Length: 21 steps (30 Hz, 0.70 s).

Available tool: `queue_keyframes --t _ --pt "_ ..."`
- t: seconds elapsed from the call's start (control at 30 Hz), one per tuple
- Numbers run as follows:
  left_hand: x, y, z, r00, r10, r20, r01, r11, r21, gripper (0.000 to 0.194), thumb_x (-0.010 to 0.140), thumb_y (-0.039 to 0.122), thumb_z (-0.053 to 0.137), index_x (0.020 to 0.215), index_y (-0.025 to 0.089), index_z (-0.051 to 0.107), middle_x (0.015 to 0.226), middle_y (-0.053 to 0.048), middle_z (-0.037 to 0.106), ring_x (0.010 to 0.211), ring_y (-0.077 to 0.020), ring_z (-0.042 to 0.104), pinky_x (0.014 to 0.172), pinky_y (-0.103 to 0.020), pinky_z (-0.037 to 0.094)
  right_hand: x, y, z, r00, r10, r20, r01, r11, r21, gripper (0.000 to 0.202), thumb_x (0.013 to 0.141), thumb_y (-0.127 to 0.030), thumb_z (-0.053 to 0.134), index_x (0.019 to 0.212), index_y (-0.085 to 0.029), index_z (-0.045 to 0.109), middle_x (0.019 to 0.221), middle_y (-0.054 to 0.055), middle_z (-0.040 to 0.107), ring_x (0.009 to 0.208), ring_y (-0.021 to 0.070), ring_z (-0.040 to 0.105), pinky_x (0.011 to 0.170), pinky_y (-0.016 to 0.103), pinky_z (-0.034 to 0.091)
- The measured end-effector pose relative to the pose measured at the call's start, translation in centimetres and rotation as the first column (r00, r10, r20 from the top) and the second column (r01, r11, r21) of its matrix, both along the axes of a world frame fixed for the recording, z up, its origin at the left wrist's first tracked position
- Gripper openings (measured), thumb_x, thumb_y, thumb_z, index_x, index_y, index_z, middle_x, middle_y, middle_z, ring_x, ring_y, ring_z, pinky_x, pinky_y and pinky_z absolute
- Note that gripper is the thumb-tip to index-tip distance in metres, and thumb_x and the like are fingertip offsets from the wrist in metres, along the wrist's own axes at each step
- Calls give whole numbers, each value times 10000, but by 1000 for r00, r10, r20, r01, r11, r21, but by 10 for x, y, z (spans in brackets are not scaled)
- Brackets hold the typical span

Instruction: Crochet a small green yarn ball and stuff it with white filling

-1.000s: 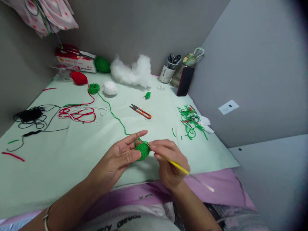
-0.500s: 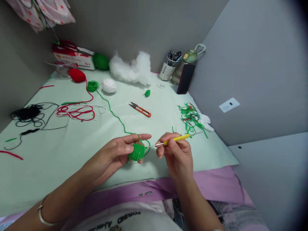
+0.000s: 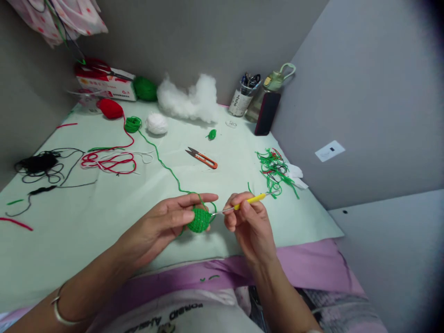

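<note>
A small green crocheted piece (image 3: 200,220) is pinched between the thumb and fingers of my left hand (image 3: 165,221). Green yarn (image 3: 169,167) runs over my raised left index finger and back to a small green yarn bundle (image 3: 133,124). My right hand (image 3: 252,219) is closed round the yellow handle of a crochet hook (image 3: 250,201). The metal tip of the hook touches the right edge of the crocheted piece, where a strand of yarn loops. Whether the tip is inside a stitch I cannot tell.
Orange thread snips (image 3: 202,158) lie beyond my hands, near a small green piece (image 3: 212,134). White stuffing (image 3: 188,99) and a white yarn ball (image 3: 157,123) sit at the back. Yarn scraps (image 3: 274,169) are heaped right, below a phone (image 3: 267,114). Black yarn (image 3: 40,163) lies left.
My right hand has shifted slightly left with the crochet hook, whose tip is now closer against the crocheted piece. The yarn loop beside the piece looks smaller. The left hand has barely moved.
</note>
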<state>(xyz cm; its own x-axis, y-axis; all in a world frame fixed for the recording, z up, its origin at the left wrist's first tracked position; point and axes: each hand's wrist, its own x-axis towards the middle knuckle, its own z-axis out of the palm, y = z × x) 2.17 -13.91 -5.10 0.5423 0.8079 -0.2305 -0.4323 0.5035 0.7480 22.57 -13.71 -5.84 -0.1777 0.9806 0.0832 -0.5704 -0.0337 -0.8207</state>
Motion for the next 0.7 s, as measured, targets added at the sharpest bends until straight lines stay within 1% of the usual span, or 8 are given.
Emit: queue_keyframes --t 0.1,0.23,0.3,0.37,0.43,0.53,0.6,0.7 --pt "-1 -3 1 990 0 -138 12 996 85 540 830 353 838 1355 301 719 1148 -55 736 1064 -217 658 932 -310 472 -2 -3 -2 998 27 50 -30 997 72 131 959 -323 712 923 -251 815 741 2 726 562 70 631 533 172 530" --pt "5 -5 4 977 16 -215 5 995 96 649 790 335 884 1402 326 667 1060 -27 725 1053 -207 663 914 -313 489 -5 -6 -6 946 -168 276 76 946 314 162 986 -253 671 1025 -290 824 955 39 764 708 112 690 573 229 541" --pt "8 -5 5 964 58 -259 -38 996 84 724 741 313 915 1415 321 651 1062 -24 714 1038 -200 653 868 -293 504 -6 -5 -7 888 -256 382 86 908 410 200 990 -209 659 1057 -304 821 1025 49 782 847 150 720 660 268 569" --pt "10 -4 7 945 108 -309 -85 992 89 797 686 286 938 1424 331 642 1104 -25 688 1025 -202 642 810 -278 519 -6 -4 -7 856 -288 429 69 887 457 210 988 -195 660 1066 -309 819 1043 47 805 939 174 725 754 306 584" --pt "11 -4 8 922 145 -359 -114 988 106 822 661 270 941 1424 344 643 1107 -26 655 1028 -215 637 763 -272 533 -6 -1 -8 884 -250 395 61 900 432 189 993 -220 658 1054 -306 814 1014 38 815 901 168 721 750 305 578" --pt "10 -5 11 891 176 -418 -117 980 163 769 681 259 922 1400 353 667 1083 -25 633 1051 -233 638 756 -273 552 -7 3 -8 953 -124 275 42 957 287 142 998 -302 656 1003 -272 795 962 34 803 765 141 701 662 275 566" --pt "9 -5 12 882 199 -428 -119 971 206 711 694 252 913 1363 353 697 1126 -28 635 1082 -241 637 786 -279 566 -7 5 -7 971 -71 230 24 979 203 158 990 -358 665 959 -246 772 911 35 790 729 141 696 649 275 571" --pt "9 -4 11 878 215 -428 -114 962 248 653 698 246 910 1316 353 731 1195 -35 631 1109 -253 630 798 -285 586 -6 8 -4 977 -25 212 -7 989 150 190 982 -399 670 922 -233 740 861 31 778 697 137 685 636 270 567"
